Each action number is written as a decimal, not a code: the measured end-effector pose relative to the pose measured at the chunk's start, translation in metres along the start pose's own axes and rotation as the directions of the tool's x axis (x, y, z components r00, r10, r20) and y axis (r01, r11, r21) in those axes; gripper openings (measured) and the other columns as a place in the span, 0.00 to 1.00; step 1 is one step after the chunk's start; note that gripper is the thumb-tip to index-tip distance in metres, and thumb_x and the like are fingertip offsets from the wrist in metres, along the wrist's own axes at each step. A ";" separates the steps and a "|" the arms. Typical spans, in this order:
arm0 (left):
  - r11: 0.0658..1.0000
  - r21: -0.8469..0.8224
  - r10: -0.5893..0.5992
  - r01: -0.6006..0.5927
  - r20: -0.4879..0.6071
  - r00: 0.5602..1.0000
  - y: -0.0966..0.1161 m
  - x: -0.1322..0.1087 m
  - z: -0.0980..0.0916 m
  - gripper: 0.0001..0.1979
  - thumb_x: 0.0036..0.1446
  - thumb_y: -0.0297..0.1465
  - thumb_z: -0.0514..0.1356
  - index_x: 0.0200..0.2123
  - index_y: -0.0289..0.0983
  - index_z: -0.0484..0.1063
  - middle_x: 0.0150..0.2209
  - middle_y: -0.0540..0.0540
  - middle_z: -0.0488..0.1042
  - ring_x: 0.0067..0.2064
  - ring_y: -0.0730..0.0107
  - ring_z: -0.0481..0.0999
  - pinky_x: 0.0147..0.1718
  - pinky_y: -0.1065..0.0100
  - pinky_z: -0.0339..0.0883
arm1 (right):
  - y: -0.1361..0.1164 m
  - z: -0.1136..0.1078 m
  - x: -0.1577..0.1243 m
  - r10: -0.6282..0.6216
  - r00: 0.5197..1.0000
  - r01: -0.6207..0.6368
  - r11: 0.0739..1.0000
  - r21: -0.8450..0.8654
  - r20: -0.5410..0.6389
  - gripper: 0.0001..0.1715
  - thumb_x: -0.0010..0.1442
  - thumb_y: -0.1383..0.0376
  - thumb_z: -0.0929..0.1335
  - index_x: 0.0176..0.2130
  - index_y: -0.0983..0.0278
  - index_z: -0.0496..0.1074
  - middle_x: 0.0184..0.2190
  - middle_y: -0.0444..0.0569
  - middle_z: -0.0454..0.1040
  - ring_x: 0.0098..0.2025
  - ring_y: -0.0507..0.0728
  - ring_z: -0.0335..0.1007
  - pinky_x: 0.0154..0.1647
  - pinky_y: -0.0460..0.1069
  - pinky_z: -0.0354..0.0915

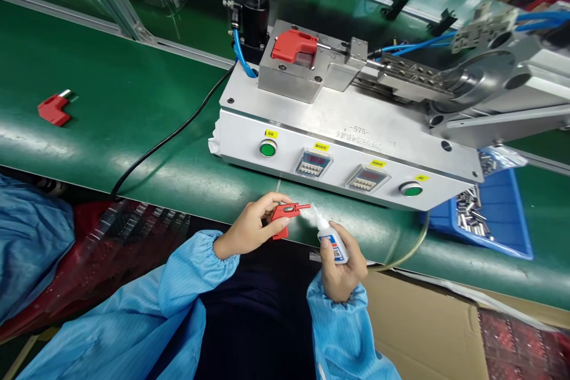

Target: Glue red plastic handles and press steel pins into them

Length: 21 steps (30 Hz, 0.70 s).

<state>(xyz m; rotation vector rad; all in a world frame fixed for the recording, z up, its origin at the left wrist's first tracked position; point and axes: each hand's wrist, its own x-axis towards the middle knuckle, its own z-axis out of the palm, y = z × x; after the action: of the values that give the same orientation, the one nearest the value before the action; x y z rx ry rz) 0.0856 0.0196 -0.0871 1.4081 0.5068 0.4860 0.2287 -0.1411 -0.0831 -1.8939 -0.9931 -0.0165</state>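
In my left hand is a red pistol-shaped plastic part, gripped between thumb and fingers, its thin red tip pointing right. My right hand is closed around a small white glue bottle with a blue and red label. The bottle's narrow nozzle leans up and left, close to the red tip; whether they touch I cannot tell. Both hands are over the front edge of the green bench. Just beyond them stands a machine, with a similar red part seated in its metal block.
Farther left on the bench lies another red part with a metal tube end. A blue bin of small metal tubes stands at the right. A black cable crosses the bench. Below right is a cardboard box. Someone's blue sleeve shows at left.
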 end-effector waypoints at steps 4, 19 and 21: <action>1.000 0.012 0.003 -0.003 -0.007 1.000 0.000 0.000 0.000 0.15 0.67 0.39 0.65 0.53 0.38 0.73 0.40 0.45 0.83 0.35 0.67 0.81 0.35 0.70 0.74 | 0.007 -0.001 0.000 0.131 0.981 -0.125 0.991 0.045 -0.145 0.19 0.64 0.53 0.73 0.46 0.64 0.81 0.40 0.53 0.82 0.36 0.60 0.79 0.36 0.53 0.75; 0.998 0.069 -0.013 0.013 -0.003 1.000 0.000 -0.001 -0.001 0.15 0.67 0.38 0.64 0.53 0.38 0.74 0.43 0.43 0.83 0.41 0.62 0.82 0.38 0.69 0.73 | -0.013 -0.001 0.018 0.478 0.797 -0.604 0.596 0.530 0.370 0.19 0.62 0.49 0.73 0.39 0.63 0.77 0.17 0.39 0.64 0.20 0.51 0.58 0.22 0.47 0.56; 0.998 0.063 -0.017 0.017 0.000 1.000 0.000 -0.001 -0.001 0.15 0.68 0.39 0.64 0.54 0.38 0.74 0.44 0.43 0.83 0.43 0.62 0.82 0.39 0.68 0.73 | -0.013 -0.001 0.018 0.492 0.782 -0.621 0.570 0.538 0.383 0.19 0.62 0.50 0.74 0.39 0.63 0.77 0.17 0.39 0.63 0.19 0.51 0.57 0.22 0.47 0.56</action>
<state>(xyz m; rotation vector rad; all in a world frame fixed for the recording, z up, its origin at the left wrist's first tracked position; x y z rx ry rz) 0.0839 0.0196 -0.0874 1.4630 0.5373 0.4596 0.2332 -0.1279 -0.0658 -1.4767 -0.3673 0.8138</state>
